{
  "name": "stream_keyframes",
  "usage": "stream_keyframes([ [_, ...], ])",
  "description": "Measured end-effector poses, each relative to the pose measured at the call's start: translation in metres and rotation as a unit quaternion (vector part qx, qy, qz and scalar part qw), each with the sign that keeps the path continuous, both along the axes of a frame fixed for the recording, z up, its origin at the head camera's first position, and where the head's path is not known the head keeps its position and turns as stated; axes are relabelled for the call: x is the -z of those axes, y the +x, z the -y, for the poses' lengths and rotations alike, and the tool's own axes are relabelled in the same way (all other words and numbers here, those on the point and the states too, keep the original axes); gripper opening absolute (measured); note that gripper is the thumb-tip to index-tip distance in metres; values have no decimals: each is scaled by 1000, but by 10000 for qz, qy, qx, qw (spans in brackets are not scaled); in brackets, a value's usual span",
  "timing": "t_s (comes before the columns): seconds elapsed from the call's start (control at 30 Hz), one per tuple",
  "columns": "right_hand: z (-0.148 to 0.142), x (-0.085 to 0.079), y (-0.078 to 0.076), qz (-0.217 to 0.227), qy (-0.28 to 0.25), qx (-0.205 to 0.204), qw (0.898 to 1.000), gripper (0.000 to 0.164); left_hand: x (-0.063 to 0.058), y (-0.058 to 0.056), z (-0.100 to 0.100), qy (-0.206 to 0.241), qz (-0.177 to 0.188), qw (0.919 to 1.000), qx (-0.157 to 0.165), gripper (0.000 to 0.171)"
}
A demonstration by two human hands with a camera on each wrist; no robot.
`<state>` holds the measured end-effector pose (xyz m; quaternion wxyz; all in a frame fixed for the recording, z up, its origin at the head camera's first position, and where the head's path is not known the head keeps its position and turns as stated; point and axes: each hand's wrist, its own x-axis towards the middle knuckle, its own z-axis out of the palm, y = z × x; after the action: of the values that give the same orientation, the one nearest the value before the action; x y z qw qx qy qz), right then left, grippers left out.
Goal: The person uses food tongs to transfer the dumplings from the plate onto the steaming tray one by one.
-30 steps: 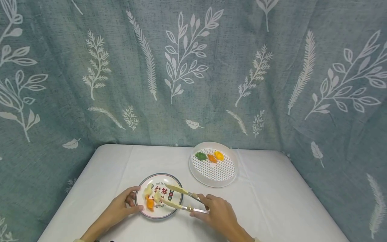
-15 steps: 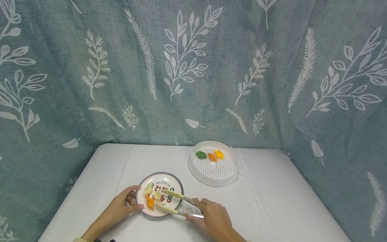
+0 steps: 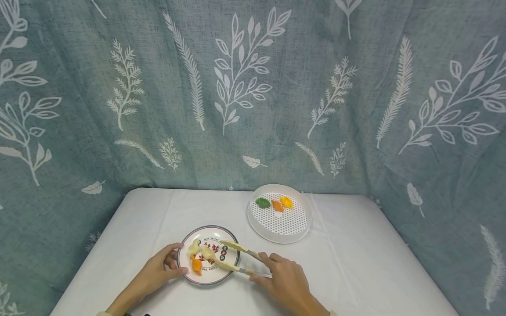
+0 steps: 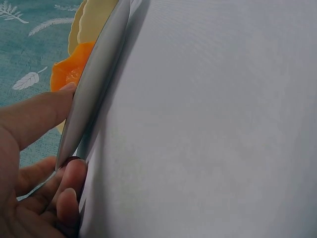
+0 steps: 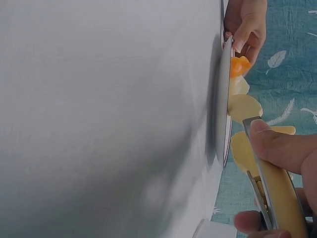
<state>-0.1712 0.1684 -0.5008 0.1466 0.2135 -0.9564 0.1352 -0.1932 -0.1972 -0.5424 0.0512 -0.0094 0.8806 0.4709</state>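
My left hand (image 3: 160, 267) grips the left rim of a white plate (image 3: 214, 278) with a dark-edged rim and red lettering, thumb on the near side. On the plate sit two cream dumpling-shaped pieces, one farther back (image 3: 194, 246) and one near the middle (image 3: 207, 253), plus an orange one (image 3: 196, 266). My right hand (image 3: 282, 276) holds metal tongs (image 3: 230, 266) with pale yellow tips. Their arms are spread over the plate's right half. The lower tip lies against or right beside the middle cream piece; the upper tip stands apart from it.
A round white steamer tray (image 3: 278, 239) with a perforated base stands behind and right of the plate. Green (image 3: 262, 202), orange (image 3: 277, 206) and yellow (image 3: 286, 202) dumpling-shaped pieces lie along its back. A leaf-patterned curtain (image 3: 237, 153) surrounds the white table (image 3: 348, 254).
The tongs went left and nearer about half a second ago, then back right and away. The middle cream piece has turned slightly. My left hand keeps its hold on the plate.
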Motion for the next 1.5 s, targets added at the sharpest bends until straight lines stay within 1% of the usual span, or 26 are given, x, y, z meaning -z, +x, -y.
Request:
stream_keyframes([
  [0.2,5,1,0,126,-49,-132,9998,56,-1,1,0,-44,-10,10000,16,83],
  [0.4,17,9,-5,145,-59,-197,9997,55,0,0,2,26,-48,10000,69,82],
  [0.5,21,13,-7,122,-83,-239,9996,53,0,1,2,50,-24,9999,86,82],
  [0.6,23,14,-8,9,-128,-298,9995,52,1,1,2,62,-3,10000,69,82],
  [0.83,24,12,-6,-76,-185,-333,9992,47,2,0,1,4,-62,10000,33,83],
  [1.1,18,10,-5,-146,-356,-304,9988,42,1,1,1,66,-15,10000,41,83],
  [1.27,12,4,-6,-158,-473,-175,9986,43,1,1,1,32,-41,10000,23,83],
  [1.5,2,-4,-10,-107,-544,64,9984,51,-1,2,0,23,-57,10000,7,83],
])
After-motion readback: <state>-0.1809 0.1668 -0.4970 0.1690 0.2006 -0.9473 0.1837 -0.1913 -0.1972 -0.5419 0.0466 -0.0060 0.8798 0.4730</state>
